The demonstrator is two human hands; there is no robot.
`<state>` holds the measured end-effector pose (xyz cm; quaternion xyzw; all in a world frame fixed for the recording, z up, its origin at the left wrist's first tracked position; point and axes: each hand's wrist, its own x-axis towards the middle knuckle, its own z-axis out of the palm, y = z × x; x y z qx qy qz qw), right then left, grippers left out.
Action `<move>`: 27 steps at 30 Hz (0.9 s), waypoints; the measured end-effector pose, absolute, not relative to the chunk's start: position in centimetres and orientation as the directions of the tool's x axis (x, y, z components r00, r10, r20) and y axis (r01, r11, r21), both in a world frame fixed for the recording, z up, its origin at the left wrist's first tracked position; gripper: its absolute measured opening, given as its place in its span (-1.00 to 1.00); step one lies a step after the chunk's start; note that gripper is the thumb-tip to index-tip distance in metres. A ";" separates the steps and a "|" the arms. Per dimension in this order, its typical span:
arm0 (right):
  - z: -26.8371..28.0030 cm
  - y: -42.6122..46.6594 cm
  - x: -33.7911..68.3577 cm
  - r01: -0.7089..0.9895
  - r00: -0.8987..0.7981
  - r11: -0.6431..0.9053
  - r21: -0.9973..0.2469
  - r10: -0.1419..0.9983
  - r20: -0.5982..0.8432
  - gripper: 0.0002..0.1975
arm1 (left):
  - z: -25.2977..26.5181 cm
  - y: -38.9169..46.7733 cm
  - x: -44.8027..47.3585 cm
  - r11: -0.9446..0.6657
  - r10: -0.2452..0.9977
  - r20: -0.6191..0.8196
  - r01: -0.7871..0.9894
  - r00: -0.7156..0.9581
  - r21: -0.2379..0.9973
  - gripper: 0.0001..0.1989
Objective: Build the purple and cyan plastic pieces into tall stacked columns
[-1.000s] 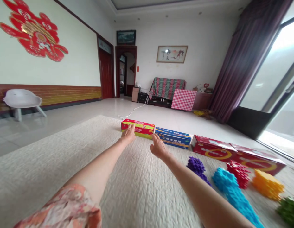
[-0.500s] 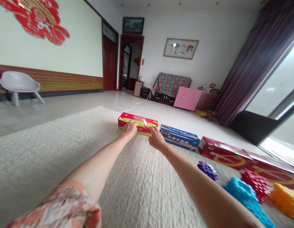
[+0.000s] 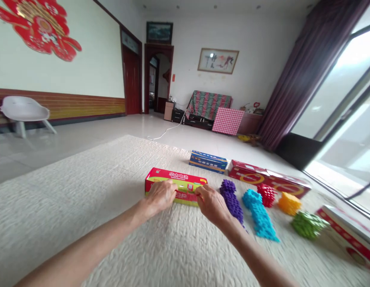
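Observation:
A red and yellow-green battery box [image 3: 176, 176] lies lengthwise across the textured cream surface in front of me. My left hand [image 3: 161, 194] is closed at its front, left of the middle, fingers curled on the front upper edge. Near the right end, my right hand [image 3: 211, 201] grips the same edge in a pinch. Both hands hide parts of the front panel, and the fingertips are partly out of sight. Just right of my right hand lies a purple lattice toy-block piece [image 3: 231, 201], with a blue one [image 3: 259, 213] beyond it.
Behind stand a blue battery box [image 3: 208, 162] and dark red boxes [image 3: 268, 177]. Red [image 3: 266, 195], yellow [image 3: 289, 203] and green [image 3: 309, 224] block pieces lie to the right, near a white-and-red box [image 3: 352, 231]. A white chair [image 3: 25, 109] stands far left.
The red and yellow-green box has come toward me, away from its place beside the blue box, with both hands on it. The view has shifted, showing more block pieces at right.

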<state>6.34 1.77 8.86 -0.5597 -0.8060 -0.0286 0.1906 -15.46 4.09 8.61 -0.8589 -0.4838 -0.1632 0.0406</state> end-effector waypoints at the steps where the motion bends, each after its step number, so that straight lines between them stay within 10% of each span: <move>1: 9.0 0.3 7.1 0.916 -0.290 0.362 -0.171 0.895 0.339 -0.83 | 8.8 2.7 -14.8 -0.559 0.799 0.328 0.823 0.503 0.100 -0.73; 17: 11.9 -8.1 10.2 0.856 -0.307 0.429 -0.289 0.871 0.383 -0.80 | 11.9 -2.9 -15.2 -0.641 0.764 0.148 0.766 0.629 0.051 -0.63; 27: 12.1 -4.4 10.8 0.807 -0.521 0.535 -0.249 0.844 0.125 -0.72 | 11.8 -0.7 -15.1 -0.648 0.757 -0.016 0.753 0.653 0.115 -0.47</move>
